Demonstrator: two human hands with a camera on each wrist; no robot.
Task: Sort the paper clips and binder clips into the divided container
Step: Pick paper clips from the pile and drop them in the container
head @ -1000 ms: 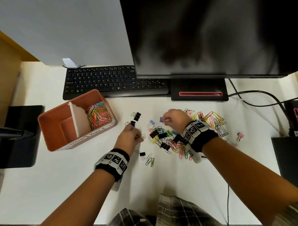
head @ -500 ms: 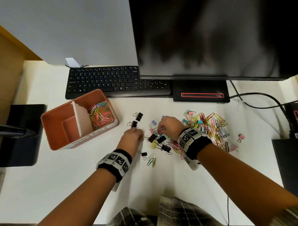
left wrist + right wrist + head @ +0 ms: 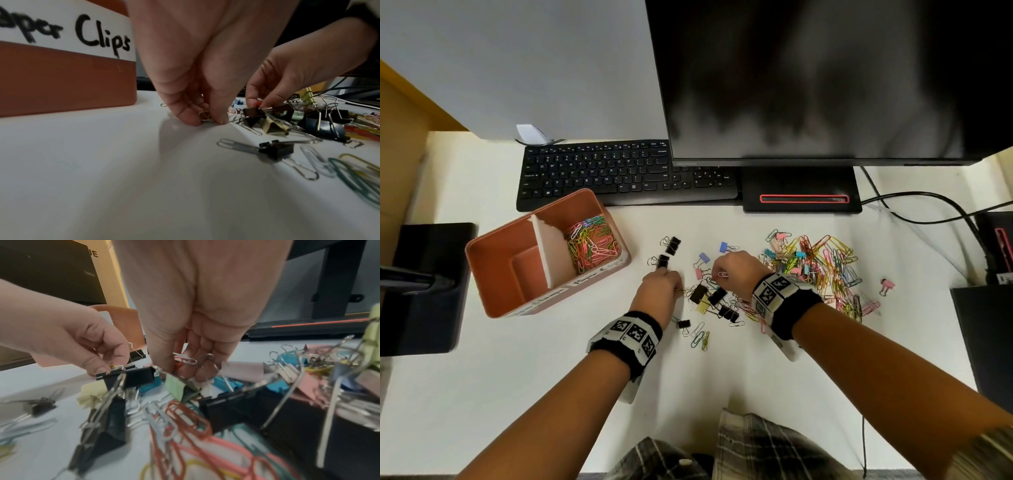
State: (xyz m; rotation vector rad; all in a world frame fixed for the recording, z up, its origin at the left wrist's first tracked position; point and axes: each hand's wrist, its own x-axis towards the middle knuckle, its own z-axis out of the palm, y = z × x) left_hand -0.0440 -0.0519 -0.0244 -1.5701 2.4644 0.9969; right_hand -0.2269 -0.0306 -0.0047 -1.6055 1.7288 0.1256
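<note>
A terracotta divided container [image 3: 493,253] stands at the left; its right compartment holds coloured paper clips [image 3: 590,245], its left one looks empty. A label on its front wall [image 3: 68,32] reads "Paper Clips". A mixed pile of paper clips and binder clips [image 3: 811,270] spreads across the white desk. My left hand [image 3: 659,289] is down at the pile's left edge, fingertips pinching small paper clips [image 3: 205,116] against the desk. My right hand [image 3: 732,270] hovers over the pile's middle with curled fingers holding a few paper clips [image 3: 185,360], one white.
A black keyboard [image 3: 619,174] and the monitor base [image 3: 801,192] lie behind the pile. Two black binder clips [image 3: 669,251] sit between container and pile; a pink one [image 3: 886,285] lies apart at the right. Cables [image 3: 928,202] run at the far right. Dark objects flank both desk edges.
My right hand has moved left and nearer, from the pile's far part to its middle. The left hand has stayed at the pile's left edge, pinching clips.
</note>
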